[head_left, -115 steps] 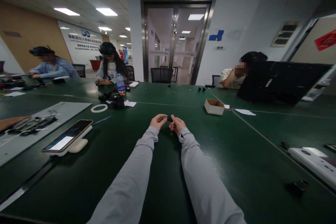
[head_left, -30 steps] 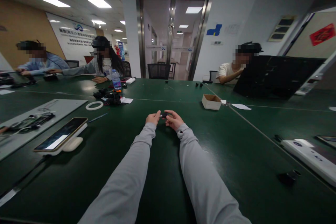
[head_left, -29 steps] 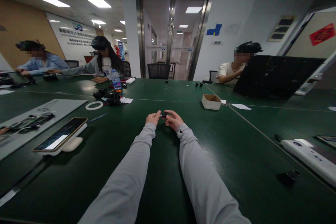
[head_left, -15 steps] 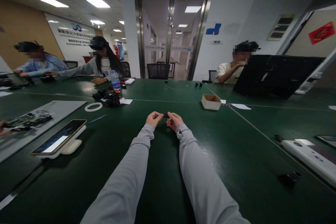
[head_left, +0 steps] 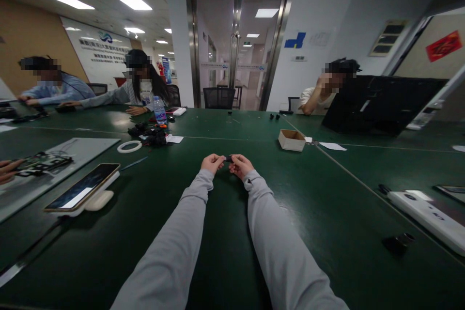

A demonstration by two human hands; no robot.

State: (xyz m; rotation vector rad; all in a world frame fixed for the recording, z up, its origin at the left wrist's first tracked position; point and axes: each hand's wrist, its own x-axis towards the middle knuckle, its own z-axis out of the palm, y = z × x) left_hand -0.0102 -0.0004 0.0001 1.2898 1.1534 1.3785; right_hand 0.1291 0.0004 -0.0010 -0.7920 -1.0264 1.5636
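My left hand [head_left: 212, 162] and my right hand [head_left: 240, 166] meet over the green table, stretched out in front of me. Between their fingertips is a small black piece [head_left: 228, 158], too small to make out its kind. My left thumb and finger pinch its left end. On its right end, my right fingers are closed, the lower ones curled in. Most of the piece is covered by the fingers. Both forearms are in grey sleeves.
Left of me are a phone on a stand [head_left: 85, 189], a blue pen-like stick [head_left: 134, 163], a white ring [head_left: 129, 147] and a bottle [head_left: 159, 110]. A small box [head_left: 291, 140] and a white device [head_left: 428, 218] lie right. Another person's hand [head_left: 9, 170] is at a grey board [head_left: 98, 147]. Several people sit around.
My hands stay almost in place around the black piece. At the left, another person's hand has come further into view over the board. The person at the right has raised a hand to their head.
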